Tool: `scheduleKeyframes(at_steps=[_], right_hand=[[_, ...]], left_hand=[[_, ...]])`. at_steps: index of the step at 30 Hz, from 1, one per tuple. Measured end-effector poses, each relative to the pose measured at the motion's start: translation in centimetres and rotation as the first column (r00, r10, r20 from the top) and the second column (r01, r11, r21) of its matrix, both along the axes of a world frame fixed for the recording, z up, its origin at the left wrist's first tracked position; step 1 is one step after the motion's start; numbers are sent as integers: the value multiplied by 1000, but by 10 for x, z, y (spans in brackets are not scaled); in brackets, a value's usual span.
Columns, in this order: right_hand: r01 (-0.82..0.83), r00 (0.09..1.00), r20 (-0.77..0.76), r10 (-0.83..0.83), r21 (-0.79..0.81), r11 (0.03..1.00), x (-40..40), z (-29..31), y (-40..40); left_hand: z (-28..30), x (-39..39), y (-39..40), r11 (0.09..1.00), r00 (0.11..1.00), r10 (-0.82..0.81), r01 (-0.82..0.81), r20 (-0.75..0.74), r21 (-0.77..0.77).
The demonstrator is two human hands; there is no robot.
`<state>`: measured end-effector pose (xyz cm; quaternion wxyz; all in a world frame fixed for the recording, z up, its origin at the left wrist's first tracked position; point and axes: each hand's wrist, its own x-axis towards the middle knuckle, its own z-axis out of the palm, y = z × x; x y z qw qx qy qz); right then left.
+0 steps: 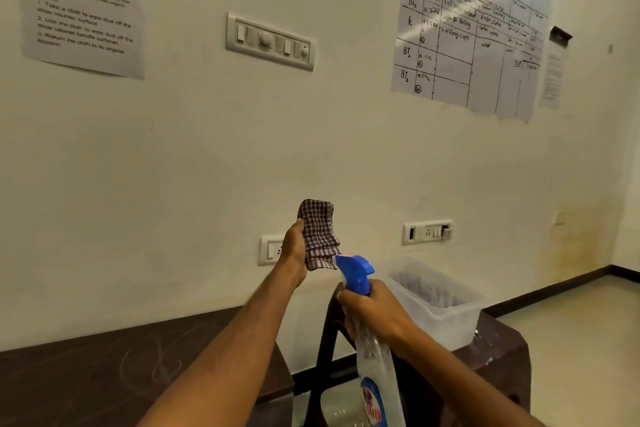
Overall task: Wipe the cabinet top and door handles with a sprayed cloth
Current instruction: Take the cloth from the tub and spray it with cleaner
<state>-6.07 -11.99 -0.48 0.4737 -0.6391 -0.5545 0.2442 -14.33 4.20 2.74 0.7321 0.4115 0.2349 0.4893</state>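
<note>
left hand (pixel 294 250): grips folded checked cloth (pixel 319 234), held up before the far wall. right hand (pixel 375 314): curled round spray bottle (pixel 372 340), blue nozzle (pixel 355 272) just beside the cloth. clear tub (pixel 446 308) on stool, right; dark cabinet top (pixel 104 367) near left.

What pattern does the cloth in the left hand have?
A brown-and-white check on the cloth, held by the left hand; head view.

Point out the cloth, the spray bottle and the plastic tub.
cloth (pixel 318 232): head view, middle of the checked fold held up by the left hand.
spray bottle (pixel 356 274): head view, blue spray head above the right hand.
plastic tub (pixel 446 319): head view, clear front wall.
</note>
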Motion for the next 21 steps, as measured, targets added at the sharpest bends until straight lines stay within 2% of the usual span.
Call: scheduleKeyframes(at_steps=[7, 14, 21], right_hand=[[35, 999, -25, -32, 111, 993, 2, 17, 7], [20, 1000, 6, -20, 74, 997, 8, 26, 11], [42, 999, -17, -40, 144, 989, 29, 51, 15]], left_hand=[[-8, 3, -1, 1000, 999, -24, 24, -29, 0], [-6, 12, 1, 999, 998, -35, 36, -47, 17], [9, 28, -6, 996, 996, -59, 64, -74, 62]])
